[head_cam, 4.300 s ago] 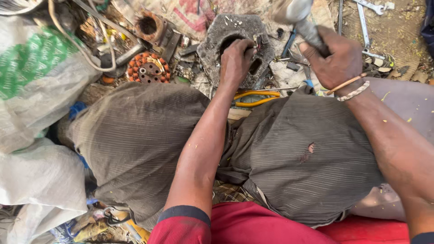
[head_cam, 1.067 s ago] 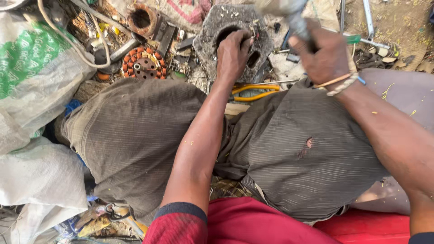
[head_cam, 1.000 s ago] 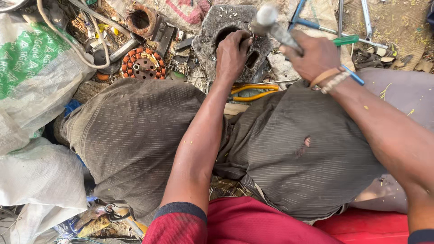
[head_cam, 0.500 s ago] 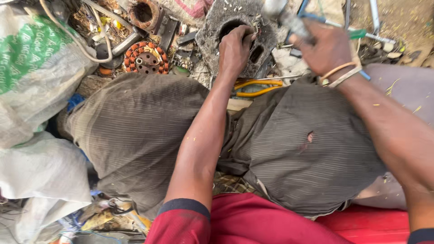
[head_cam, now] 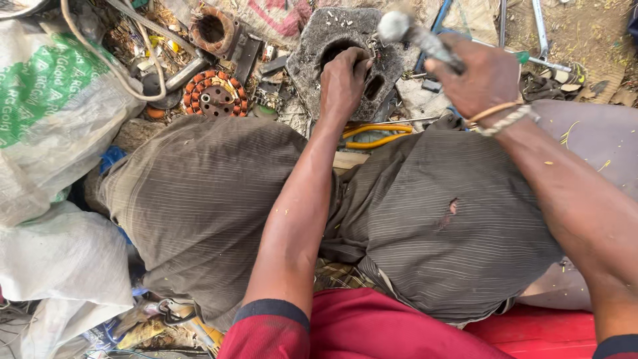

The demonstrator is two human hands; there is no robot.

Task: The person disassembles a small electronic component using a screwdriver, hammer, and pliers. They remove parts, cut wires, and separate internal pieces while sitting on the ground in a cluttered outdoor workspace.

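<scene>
My left hand (head_cam: 345,83) reaches between my knees and grips something small at the hollow of a grey, pitted metal block (head_cam: 319,40) on the ground; what it pinches is hidden by the fingers. My right hand (head_cam: 485,76), with bands at the wrist, is shut on the handle of a hammer (head_cam: 415,36). The blurred hammer head hangs just above and to the right of my left hand, over the block.
A copper-wound stator ring (head_cam: 216,96) and a rusty round housing (head_cam: 212,30) lie left of the block among scrap. Yellow-handled pliers (head_cam: 379,133) lie in front of it. White sacks (head_cam: 60,119) crowd the left side. Long metal tools (head_cam: 538,33) lie at the upper right.
The hammer in my right hand has swung up and down over the block and now sits low near my left hand. My left hand has stayed on the block.
</scene>
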